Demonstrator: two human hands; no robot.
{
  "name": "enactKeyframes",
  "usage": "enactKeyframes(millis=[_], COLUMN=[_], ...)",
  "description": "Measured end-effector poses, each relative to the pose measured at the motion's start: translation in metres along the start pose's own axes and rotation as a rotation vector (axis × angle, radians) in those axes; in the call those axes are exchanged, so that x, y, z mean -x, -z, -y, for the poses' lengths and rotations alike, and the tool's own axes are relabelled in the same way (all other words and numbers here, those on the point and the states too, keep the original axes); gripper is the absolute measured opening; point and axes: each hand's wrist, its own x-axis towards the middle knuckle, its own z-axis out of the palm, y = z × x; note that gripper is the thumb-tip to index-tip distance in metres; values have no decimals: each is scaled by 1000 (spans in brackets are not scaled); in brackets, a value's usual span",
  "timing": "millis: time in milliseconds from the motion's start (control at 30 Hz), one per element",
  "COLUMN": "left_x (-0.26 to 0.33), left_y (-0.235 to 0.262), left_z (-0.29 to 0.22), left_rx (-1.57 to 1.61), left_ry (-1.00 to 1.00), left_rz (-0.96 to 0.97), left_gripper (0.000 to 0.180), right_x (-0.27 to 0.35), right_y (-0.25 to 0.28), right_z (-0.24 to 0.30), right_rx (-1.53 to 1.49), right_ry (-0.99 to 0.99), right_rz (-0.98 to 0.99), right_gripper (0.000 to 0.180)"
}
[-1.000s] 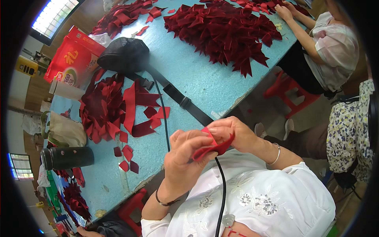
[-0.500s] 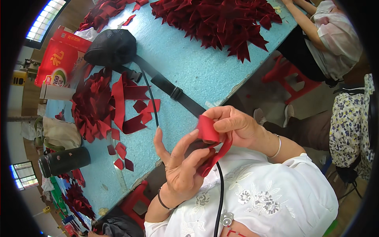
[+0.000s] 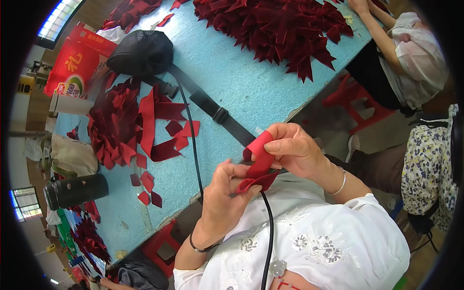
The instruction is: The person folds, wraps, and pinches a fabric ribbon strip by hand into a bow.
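A strip of red fabric ribbon (image 3: 261,162) is bent into a loop between my two hands, just off the table's near edge. My left hand (image 3: 223,193) is closed on its lower fold, thumb and fingers pinching it. The upper part is pinched by my right hand (image 3: 292,147), with thumb over forefinger. Part of the ribbon is hidden behind the fingers. Beyond my left hand, a heap of dark red ribbon pieces (image 3: 113,125) lies on the light blue table (image 3: 222,79), with a longer loose ribbon (image 3: 148,121) and several small cut-off scraps (image 3: 147,181) beside it.
A large pile of red ribbon bows (image 3: 275,31) covers the far side. Left stand a black pouch (image 3: 141,54) with a strap (image 3: 205,102), a red bag (image 3: 77,60) and a dark bottle (image 3: 77,191). Another person (image 3: 415,58) works at the right beside a red stool (image 3: 355,104).
My left fingers, spread before, have closed around the ribbon's lower part. My right hand has lifted the upper end slightly, drawing the ribbon straighter. The whole view has shifted a little.
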Motion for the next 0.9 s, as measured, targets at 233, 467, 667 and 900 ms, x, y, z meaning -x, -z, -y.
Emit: enactKeyframes(millis=[233,467,667,900], left_x=[1,2,-1,-11], left_y=[1,3,10,18], left_z=[7,10,6,8], left_rx=[195,79,-138,-333], left_ry=[86,38,-69,-334], left_rz=[19,-29,-106,-336], left_gripper=[52,46,35,25], right_x=[-3,-7,-10,1], right_y=[-17,-33,-41,-58], right_z=[7,18,21,29], right_rx=[46,-24,9,65], right_ry=[131,74,119,239], right_rz=[-26,18,38,220], right_gripper=[17,13,12,21])
